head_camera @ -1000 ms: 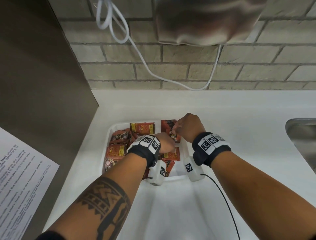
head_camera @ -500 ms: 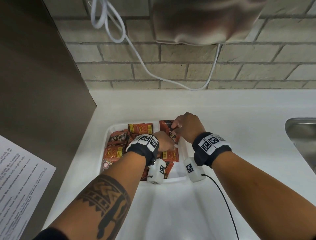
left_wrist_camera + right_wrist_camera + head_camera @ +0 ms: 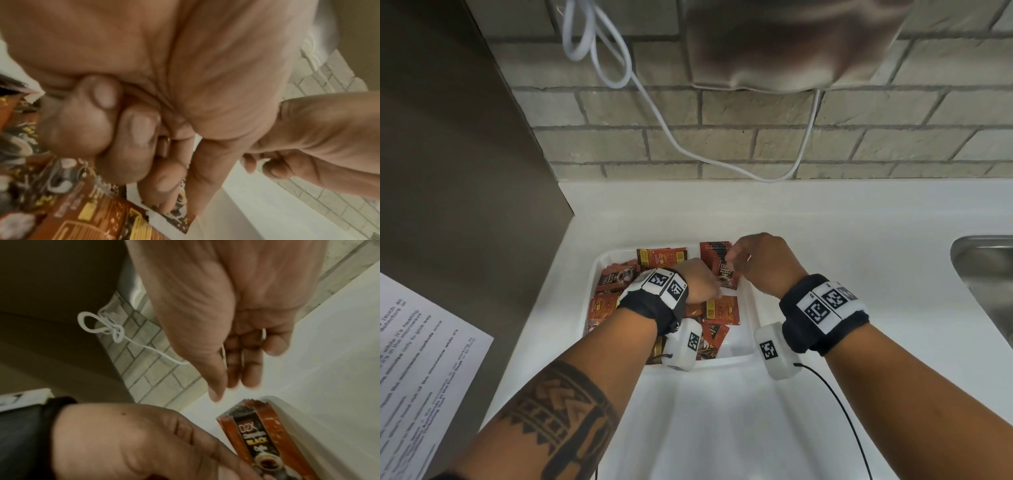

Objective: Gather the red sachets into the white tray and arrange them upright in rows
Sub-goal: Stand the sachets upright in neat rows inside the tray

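Observation:
The white tray [image 3: 743, 342] sits on the counter, full of red sachets. Several lie loose and flat on its left side [image 3: 606, 305]. A row of sachets [image 3: 717, 255] stands upright in the far right corner. My left hand [image 3: 702, 284] is low in the tray with curled fingers, gripping the front upright sachet [image 3: 265, 439] at its lower part. My right hand [image 3: 736, 255] hovers just above the top of the row; in the right wrist view its fingers [image 3: 248, 369] hang straight and hold nothing. The left wrist view shows my curled left fingers [image 3: 133, 129] over loose sachets [image 3: 92, 219].
A steel sink [image 3: 986, 274] lies at the right edge of the white counter [image 3: 825, 222]. A brown panel [image 3: 465, 171] with a printed sheet [image 3: 414, 377] stands at left. A white cable [image 3: 661, 130] hangs on the brick wall below a metal box [image 3: 791, 44].
My right hand has let go of the top of the upright row and lifted slightly above it. My left hand stays low in the tray.

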